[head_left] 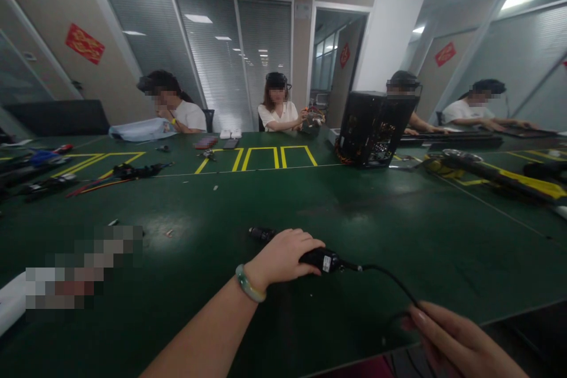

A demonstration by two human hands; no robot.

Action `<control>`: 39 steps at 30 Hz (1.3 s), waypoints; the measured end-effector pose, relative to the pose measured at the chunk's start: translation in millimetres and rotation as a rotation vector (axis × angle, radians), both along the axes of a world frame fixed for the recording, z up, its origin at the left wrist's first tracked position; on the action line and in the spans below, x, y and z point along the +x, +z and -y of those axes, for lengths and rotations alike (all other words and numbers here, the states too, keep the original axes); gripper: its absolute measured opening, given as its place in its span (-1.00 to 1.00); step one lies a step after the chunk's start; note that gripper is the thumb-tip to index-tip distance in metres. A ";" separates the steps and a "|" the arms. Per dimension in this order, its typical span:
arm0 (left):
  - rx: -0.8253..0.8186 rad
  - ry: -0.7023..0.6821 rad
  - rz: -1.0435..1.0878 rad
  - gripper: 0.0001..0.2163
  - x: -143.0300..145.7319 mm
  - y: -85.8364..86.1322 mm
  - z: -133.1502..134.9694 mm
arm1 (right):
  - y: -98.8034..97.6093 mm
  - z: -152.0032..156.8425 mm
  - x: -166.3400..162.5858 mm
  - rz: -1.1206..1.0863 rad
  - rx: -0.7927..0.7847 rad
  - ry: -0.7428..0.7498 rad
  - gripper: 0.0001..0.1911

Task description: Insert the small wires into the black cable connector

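My left hand (286,257) lies on the green table (363,218), fingers curled over a black handheld tool (321,258). The tool's dark tip (261,233) sticks out to the left of the hand. A black cord (390,276) runs from the tool's right end toward the table's near edge. My right hand (452,339) is at the bottom right by that edge, fingers together, touching the cord where it drops off the table. A green bangle (248,284) sits on my left wrist.
A black open computer case (374,127) stands at the back centre-right. Cables and tools (110,176) lie at the left, a black and yellow tool (500,174) at the right. Several people sit along the far side. Yellow tape marks (274,156) cross the table.
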State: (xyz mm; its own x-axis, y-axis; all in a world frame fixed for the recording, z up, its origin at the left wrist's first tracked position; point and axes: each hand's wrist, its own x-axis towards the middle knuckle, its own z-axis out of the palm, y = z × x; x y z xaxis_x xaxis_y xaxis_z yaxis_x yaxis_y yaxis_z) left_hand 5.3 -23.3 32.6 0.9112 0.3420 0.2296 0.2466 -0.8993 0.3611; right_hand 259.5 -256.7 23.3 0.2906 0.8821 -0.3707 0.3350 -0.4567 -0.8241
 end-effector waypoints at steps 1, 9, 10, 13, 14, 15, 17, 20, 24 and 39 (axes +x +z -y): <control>-0.002 0.023 -0.004 -0.56 -3.3 -0.1 -3.4 | 8.7 -11.7 -2.8 0.007 -0.001 0.011 -0.47; 0.022 0.337 -0.053 -0.58 -46.0 -7.5 -47.7 | 25.3 -123.0 -31.9 0.135 0.081 0.340 -0.62; 0.013 0.371 -0.068 -0.59 -51.7 -8.1 -52.7 | 23.2 -132.9 -35.7 0.231 0.080 0.390 -0.65; 0.013 0.421 -0.090 -0.60 -65.3 -9.5 -63.8 | 16.9 -152.6 -47.9 0.556 0.142 0.418 -0.69; 0.014 0.426 -0.095 -0.60 -68.5 -9.9 -66.3 | 15.2 -156.6 -51.8 0.666 0.202 0.422 -0.61; 0.013 0.428 -0.102 -0.61 -70.9 -10.4 -68.2 | 13.9 -159.9 -55.4 0.767 0.272 0.444 -0.50; 0.011 0.431 -0.113 -0.62 -73.7 -11.3 -70.7 | 12.7 -166.2 -60.8 0.927 0.390 0.529 -0.45; 0.012 0.438 -0.118 -0.61 -73.2 -12.0 -70.4 | 15.1 -178.1 -63.8 0.930 0.400 0.706 -0.74; 0.045 0.423 -0.083 -0.61 -62.7 -11.6 -61.1 | 23.2 -199.1 -61.3 0.758 0.363 0.819 -0.85; 0.161 0.517 -0.004 -0.82 -15.3 -24.3 -46.5 | -19.5 -256.4 -70.0 0.372 0.309 0.459 -0.74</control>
State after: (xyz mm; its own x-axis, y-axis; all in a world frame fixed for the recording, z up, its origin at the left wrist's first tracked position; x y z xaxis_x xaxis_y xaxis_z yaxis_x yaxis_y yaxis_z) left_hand -10.0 23.3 8.2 0.6342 0.7070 0.3130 0.6729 -0.7041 0.2270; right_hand 189.5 -0.3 3.8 -0.0804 0.9963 -0.0291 0.7266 0.0386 -0.6860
